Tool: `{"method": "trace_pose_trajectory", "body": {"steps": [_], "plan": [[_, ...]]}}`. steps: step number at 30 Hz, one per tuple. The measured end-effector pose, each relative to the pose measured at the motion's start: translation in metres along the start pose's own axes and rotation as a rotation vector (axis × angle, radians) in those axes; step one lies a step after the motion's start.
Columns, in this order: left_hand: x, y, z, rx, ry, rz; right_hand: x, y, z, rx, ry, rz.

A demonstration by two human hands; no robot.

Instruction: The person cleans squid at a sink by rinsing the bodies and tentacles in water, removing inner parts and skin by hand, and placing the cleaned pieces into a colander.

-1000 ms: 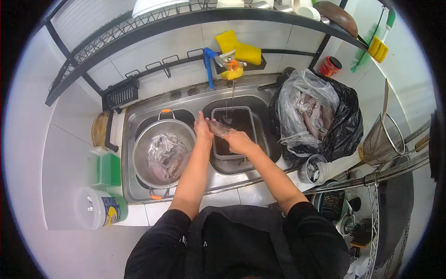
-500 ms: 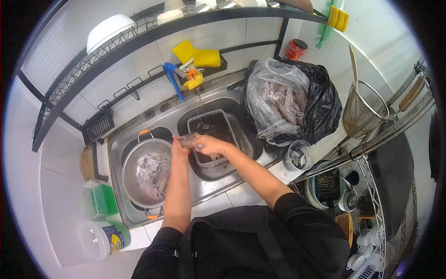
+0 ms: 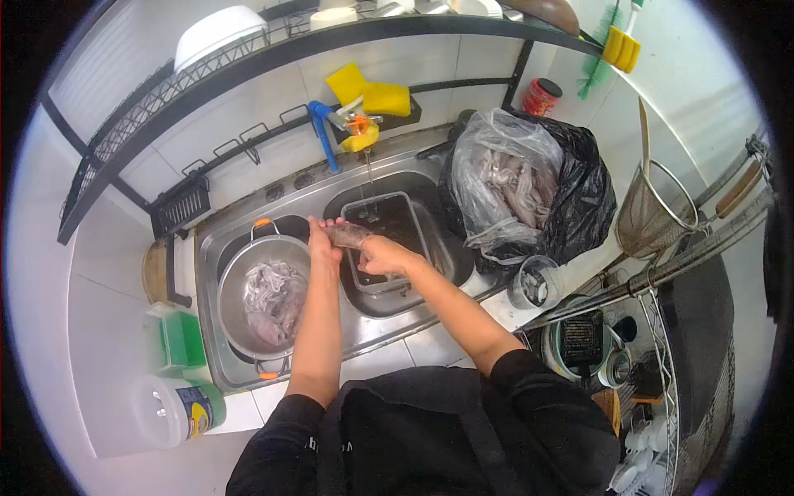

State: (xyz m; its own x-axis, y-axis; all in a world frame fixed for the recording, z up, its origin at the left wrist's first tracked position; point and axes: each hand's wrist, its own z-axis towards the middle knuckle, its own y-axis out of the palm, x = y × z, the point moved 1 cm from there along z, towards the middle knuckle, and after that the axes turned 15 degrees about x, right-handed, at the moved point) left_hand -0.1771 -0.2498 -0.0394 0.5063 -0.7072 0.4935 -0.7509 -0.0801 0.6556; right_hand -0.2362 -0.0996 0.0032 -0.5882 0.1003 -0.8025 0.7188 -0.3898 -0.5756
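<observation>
A greyish-brown squid is held between both hands above the clear rectangular container in the right sink basin. My left hand has its palm and fingers round the squid's left end. My right hand is closed at its right end. Water runs from the faucet into the container, where dark, murky water lies. To the left, a steel pot with orange handles holds several pale and pinkish squid. More squid lie in the open plastic bag on the right.
A clear tub stands before the bag. Strainers hang at the right beside a metal rack. A black shelf spans above the sink. A green box and a white-lidded bucket stand at the left.
The camera view has shifted and turned. Both hands still hold the squid, which is now nearer the pot's side, and my right hand has changed its hold near its end.
</observation>
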Motion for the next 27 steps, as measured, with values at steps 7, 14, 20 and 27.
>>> {"method": "trace_pose_trajectory", "body": {"steps": [7, 14, 20, 27], "plan": [[0.012, -0.002, 0.007, -0.084, -0.030, 0.077, -0.008, 0.006, 0.011, -0.003, -0.025, 0.110], [0.019, -0.002, 0.010, 0.020, -0.018, 0.057, -0.032, -0.002, 0.014, 0.010, -0.101, 0.126], [0.020, 0.011, -0.009, -0.048, 0.023, 0.006, -0.030, 0.002, 0.012, 0.097, -0.105, 0.080], [0.026, 0.007, -0.007, -0.065, -0.009, 0.239, -0.034, -0.002, 0.017, 0.022, -0.090, 0.275]]}}
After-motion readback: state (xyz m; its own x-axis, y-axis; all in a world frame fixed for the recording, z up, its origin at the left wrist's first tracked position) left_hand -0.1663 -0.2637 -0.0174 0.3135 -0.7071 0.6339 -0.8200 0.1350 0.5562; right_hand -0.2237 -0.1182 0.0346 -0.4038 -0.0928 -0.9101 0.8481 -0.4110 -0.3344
